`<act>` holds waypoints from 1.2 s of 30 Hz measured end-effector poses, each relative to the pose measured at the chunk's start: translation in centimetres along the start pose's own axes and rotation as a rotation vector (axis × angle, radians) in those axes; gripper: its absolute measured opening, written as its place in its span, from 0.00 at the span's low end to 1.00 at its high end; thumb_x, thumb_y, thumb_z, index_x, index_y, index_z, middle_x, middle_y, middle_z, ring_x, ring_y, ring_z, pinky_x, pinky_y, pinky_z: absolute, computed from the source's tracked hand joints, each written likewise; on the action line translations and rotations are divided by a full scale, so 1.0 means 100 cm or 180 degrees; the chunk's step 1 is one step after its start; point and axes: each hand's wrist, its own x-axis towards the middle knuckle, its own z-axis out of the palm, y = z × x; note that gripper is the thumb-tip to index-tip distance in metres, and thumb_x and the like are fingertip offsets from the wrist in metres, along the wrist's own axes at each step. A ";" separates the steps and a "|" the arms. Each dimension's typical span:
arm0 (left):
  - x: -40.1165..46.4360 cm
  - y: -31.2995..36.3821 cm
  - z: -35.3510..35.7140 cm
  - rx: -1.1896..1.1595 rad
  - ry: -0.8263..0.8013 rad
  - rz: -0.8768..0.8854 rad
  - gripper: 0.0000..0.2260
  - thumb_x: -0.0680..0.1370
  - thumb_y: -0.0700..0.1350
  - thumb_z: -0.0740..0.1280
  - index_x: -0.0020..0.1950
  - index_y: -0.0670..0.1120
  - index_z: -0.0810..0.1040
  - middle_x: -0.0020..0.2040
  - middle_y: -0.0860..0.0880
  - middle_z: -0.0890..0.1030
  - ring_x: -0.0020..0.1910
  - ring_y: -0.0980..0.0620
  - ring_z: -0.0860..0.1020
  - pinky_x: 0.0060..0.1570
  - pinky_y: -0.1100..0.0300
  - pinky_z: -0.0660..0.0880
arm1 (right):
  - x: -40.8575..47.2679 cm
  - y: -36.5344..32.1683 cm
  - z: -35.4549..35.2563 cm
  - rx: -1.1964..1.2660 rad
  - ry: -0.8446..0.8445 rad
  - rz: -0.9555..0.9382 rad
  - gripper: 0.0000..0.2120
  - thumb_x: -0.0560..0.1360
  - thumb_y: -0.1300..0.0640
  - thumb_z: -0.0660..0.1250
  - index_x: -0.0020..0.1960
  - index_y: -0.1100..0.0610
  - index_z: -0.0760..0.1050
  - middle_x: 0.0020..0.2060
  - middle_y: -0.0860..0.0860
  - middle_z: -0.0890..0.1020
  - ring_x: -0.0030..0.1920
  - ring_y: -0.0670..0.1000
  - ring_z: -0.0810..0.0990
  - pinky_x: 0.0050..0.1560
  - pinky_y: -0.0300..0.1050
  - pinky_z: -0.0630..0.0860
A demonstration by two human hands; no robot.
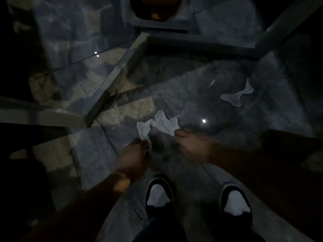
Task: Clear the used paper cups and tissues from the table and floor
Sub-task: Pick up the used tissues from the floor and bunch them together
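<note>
The scene is dark. A crumpled white tissue point(158, 124) lies on the stone floor just ahead of my feet. My left hand point(135, 154) pinches the tissue's near left corner. The fingertips of my right hand point(190, 145) touch its right edge, though blur hides whether they grip it. A second, thinner tissue point(235, 96) lies flat on the floor further off to the right, apart from both hands. No paper cups are visible.
Pale table legs and frame bars point(111, 79) cross the view on the left and at the back. My two dark shoes point(160, 194) with white socks stand close behind the tissue. A brown object point(155, 7) sits at the top edge.
</note>
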 end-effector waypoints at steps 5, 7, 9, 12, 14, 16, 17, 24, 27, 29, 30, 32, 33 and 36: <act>0.056 -0.025 0.025 0.0232 0.0410 0.0066 0.14 0.75 0.56 0.69 0.57 0.51 0.77 0.55 0.50 0.78 0.45 0.51 0.80 0.39 0.57 0.76 | 0.045 0.050 -0.001 -0.0948 0.0189 -0.1085 0.17 0.79 0.51 0.58 0.64 0.56 0.73 0.63 0.55 0.75 0.60 0.56 0.74 0.58 0.54 0.72; 0.073 -0.031 0.029 0.0501 0.0476 0.0161 0.17 0.75 0.60 0.67 0.58 0.51 0.75 0.54 0.52 0.76 0.43 0.53 0.77 0.35 0.59 0.71 | 0.058 0.063 -0.002 -0.1106 0.0205 -0.1386 0.16 0.78 0.51 0.61 0.62 0.56 0.76 0.62 0.57 0.78 0.59 0.57 0.77 0.57 0.53 0.75; 0.084 -0.035 0.031 0.0630 0.0404 0.0171 0.18 0.74 0.61 0.67 0.58 0.53 0.73 0.53 0.52 0.75 0.42 0.54 0.74 0.36 0.59 0.72 | 0.067 0.072 0.002 -0.1334 0.0172 -0.1528 0.16 0.75 0.50 0.65 0.61 0.53 0.77 0.62 0.58 0.78 0.60 0.58 0.78 0.56 0.52 0.76; 0.092 -0.043 0.035 0.0611 0.0220 0.0418 0.15 0.75 0.58 0.69 0.57 0.54 0.74 0.55 0.54 0.73 0.44 0.57 0.72 0.37 0.62 0.68 | 0.077 0.083 0.010 -0.1715 0.0021 -0.1640 0.17 0.72 0.47 0.66 0.61 0.48 0.77 0.64 0.57 0.78 0.61 0.57 0.77 0.53 0.51 0.77; 0.094 -0.048 0.037 0.0624 0.0124 0.0631 0.12 0.76 0.54 0.68 0.57 0.53 0.75 0.57 0.53 0.72 0.45 0.57 0.71 0.38 0.64 0.66 | 0.084 0.089 0.013 -0.1858 -0.0068 -0.1671 0.20 0.74 0.46 0.64 0.64 0.49 0.75 0.66 0.57 0.76 0.64 0.58 0.75 0.56 0.54 0.76; 0.097 -0.050 0.035 0.0409 -0.0059 0.0745 0.09 0.78 0.48 0.68 0.56 0.48 0.77 0.57 0.50 0.74 0.46 0.54 0.74 0.40 0.66 0.66 | 0.087 0.092 0.013 -0.1997 -0.0107 -0.1712 0.23 0.76 0.45 0.60 0.69 0.51 0.70 0.70 0.56 0.72 0.68 0.58 0.71 0.62 0.56 0.73; 0.097 -0.051 0.033 0.0348 -0.0178 0.0790 0.06 0.78 0.45 0.67 0.55 0.47 0.78 0.56 0.48 0.76 0.48 0.52 0.75 0.42 0.67 0.66 | 0.087 0.093 0.011 -0.2040 -0.0130 -0.1726 0.24 0.76 0.46 0.59 0.70 0.53 0.68 0.71 0.56 0.70 0.69 0.57 0.69 0.64 0.55 0.72; 0.090 -0.050 0.017 0.0468 -0.0019 0.0871 0.09 0.78 0.45 0.66 0.57 0.50 0.77 0.51 0.52 0.78 0.52 0.51 0.78 0.47 0.63 0.67 | 0.067 0.098 -0.011 -0.2148 -0.0211 -0.1708 0.25 0.79 0.49 0.58 0.73 0.59 0.65 0.73 0.57 0.68 0.71 0.56 0.67 0.66 0.53 0.69; 0.090 -0.044 0.011 0.0376 0.0017 0.0787 0.11 0.80 0.45 0.64 0.61 0.49 0.79 0.56 0.50 0.78 0.56 0.53 0.76 0.53 0.63 0.68 | 0.053 0.104 -0.019 -0.2086 -0.0142 -0.1650 0.25 0.78 0.51 0.59 0.72 0.61 0.66 0.73 0.58 0.68 0.71 0.58 0.69 0.66 0.52 0.68; 0.091 -0.039 0.007 0.0356 0.0072 0.0740 0.10 0.81 0.46 0.62 0.60 0.49 0.81 0.55 0.50 0.78 0.54 0.53 0.76 0.55 0.60 0.71 | 0.046 0.111 -0.023 -0.2180 -0.0090 -0.1570 0.25 0.79 0.49 0.56 0.74 0.59 0.63 0.74 0.56 0.66 0.73 0.56 0.66 0.69 0.51 0.65; 0.092 -0.036 0.007 0.0262 0.0116 0.0709 0.10 0.81 0.45 0.62 0.58 0.49 0.81 0.54 0.50 0.78 0.52 0.54 0.76 0.52 0.60 0.72 | 0.044 0.114 -0.025 -0.2273 -0.0107 -0.1494 0.26 0.80 0.48 0.55 0.75 0.57 0.61 0.76 0.55 0.64 0.74 0.55 0.63 0.71 0.50 0.62; 0.094 -0.029 0.006 -0.0140 0.0218 0.0616 0.08 0.81 0.45 0.63 0.54 0.49 0.82 0.50 0.52 0.79 0.46 0.56 0.78 0.46 0.63 0.73 | 0.040 0.122 -0.032 -0.2405 -0.0152 -0.1263 0.26 0.81 0.48 0.53 0.77 0.53 0.55 0.78 0.53 0.58 0.76 0.53 0.58 0.73 0.50 0.57; 0.095 -0.025 0.007 -0.0339 0.0274 0.0587 0.08 0.81 0.44 0.64 0.51 0.49 0.83 0.49 0.53 0.79 0.44 0.57 0.79 0.45 0.64 0.74 | 0.036 0.127 -0.036 -0.2443 -0.0123 -0.1182 0.26 0.82 0.48 0.52 0.78 0.52 0.53 0.78 0.52 0.56 0.77 0.53 0.56 0.74 0.50 0.56; 0.100 -0.009 0.010 -0.0857 0.0355 0.0528 0.08 0.80 0.43 0.65 0.44 0.51 0.82 0.43 0.54 0.81 0.39 0.63 0.78 0.41 0.71 0.71 | 0.018 0.139 -0.048 -0.2454 0.0107 -0.1018 0.26 0.82 0.49 0.50 0.78 0.51 0.50 0.79 0.50 0.54 0.77 0.52 0.54 0.74 0.49 0.54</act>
